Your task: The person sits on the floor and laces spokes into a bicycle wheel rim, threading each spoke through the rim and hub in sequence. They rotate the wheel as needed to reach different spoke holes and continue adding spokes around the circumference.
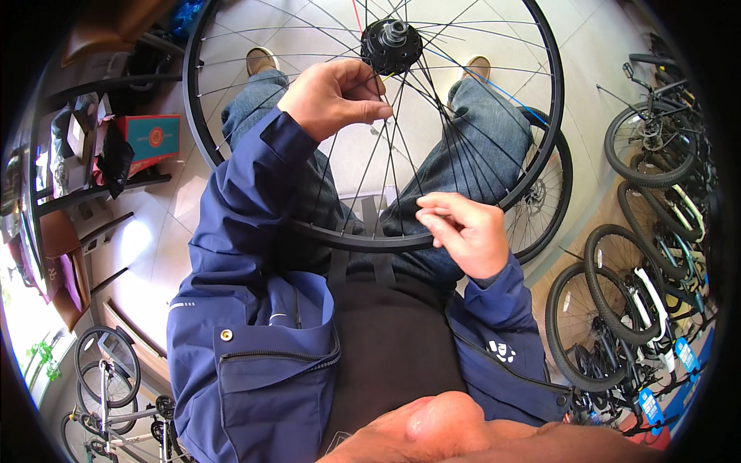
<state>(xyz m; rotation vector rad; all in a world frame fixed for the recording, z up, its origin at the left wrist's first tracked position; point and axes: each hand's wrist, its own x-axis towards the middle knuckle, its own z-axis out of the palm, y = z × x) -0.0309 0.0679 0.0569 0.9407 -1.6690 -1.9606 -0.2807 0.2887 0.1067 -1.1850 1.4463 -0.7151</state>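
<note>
A spoked bicycle wheel, with a black rim (pixel 191 89), stands before me between my jeans-clad legs. Its dark hub (pixel 391 48) sits near the top of the view, with black spokes fanning out from it. Just below the hub, my left hand (pixel 328 96) has its fingers curled at a spoke, thumb stretched alongside. My right hand (pixel 467 231) is by the near part of the rim, thumb and fingertips pinched at the lower end of a spoke (pixel 419 187). One blue spoke (pixel 494 86) runs toward the right side of the rim.
Behind the wheel on the right is another tyred wheel (pixel 567 185) with a disc rotor. Rows of parked bicycles (pixel 594 309) line the right side. A red and teal box (pixel 150 143) rests on a rack at left; a white bicycle (pixel 104 393) stands at lower left.
</note>
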